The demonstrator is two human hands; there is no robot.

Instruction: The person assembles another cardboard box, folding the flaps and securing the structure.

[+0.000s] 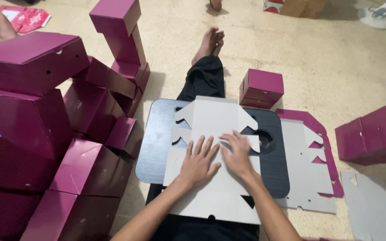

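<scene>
Head view shows both hands flat, fingers spread, gripping nothing: left hand (198,161) and right hand (237,155) press a grey cardboard blank (213,120) at frame centre. It lies on a dark lap worktop (157,143); folded magenta boxes (36,111) fill the left.

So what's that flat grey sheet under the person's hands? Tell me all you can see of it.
The cardboard sheet is a flat, unfolded box blank, grey on its upper side, with die-cut flaps and jagged notches along its edges. It lies on a dark lap tray across the seated person's legs, overhanging the tray's near edge. The left hand and right hand both press flat on its middle, fingers spread.
</scene>
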